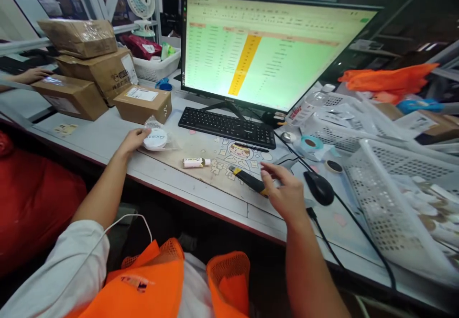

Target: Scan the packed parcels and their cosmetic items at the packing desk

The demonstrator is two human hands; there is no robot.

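Note:
My left hand (135, 142) is at the table's front left, its fingers closed on the edge of a clear plastic bag. Inside the bag lies a white round container (155, 139) with lettering on its top. My right hand (286, 191) is beside the handle end of a black and yellow utility knife (249, 180), thumb and forefinger apart; I see nothing held in it. Between the hands a small bottle (196, 162) with a white cap and printed label lies on its side on the desk mat.
A keyboard (226, 126) and pen (251, 148) lie below the monitor (258, 50). Cardboard boxes (143, 104) stack up at left. A mouse (318, 188), tape rolls (333, 166) and white baskets (380, 213) stand at right. Another person's hand (33, 75) is at far left.

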